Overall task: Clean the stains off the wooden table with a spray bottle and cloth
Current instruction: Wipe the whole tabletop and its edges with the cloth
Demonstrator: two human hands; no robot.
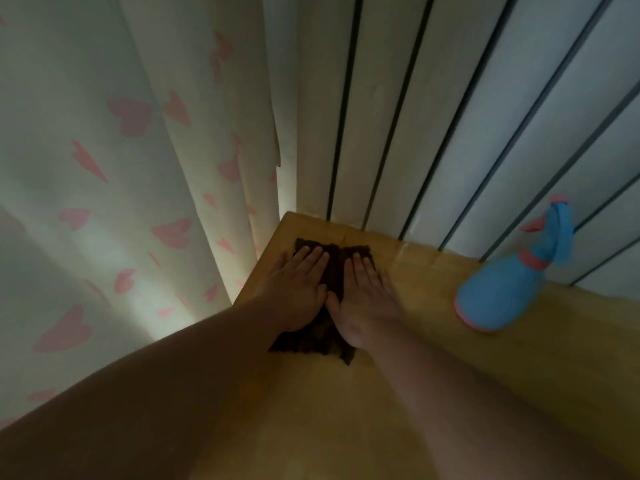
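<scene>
Forearms cross the smooth wooden table [433, 306] toward frame centre, where the left hand [294, 289] and right hand [367, 299] press flat, fingers straight, on a dark ribbed cloth [334, 271]. Right of centre stands a rounded blue bottle [498, 292]; a heart-print curtain [121, 150] fills the left.

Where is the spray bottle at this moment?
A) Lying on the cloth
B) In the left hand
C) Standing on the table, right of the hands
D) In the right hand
C: the spray bottle stands untouched on the table, while the left hand and right hand press flat on the cloth.
</scene>
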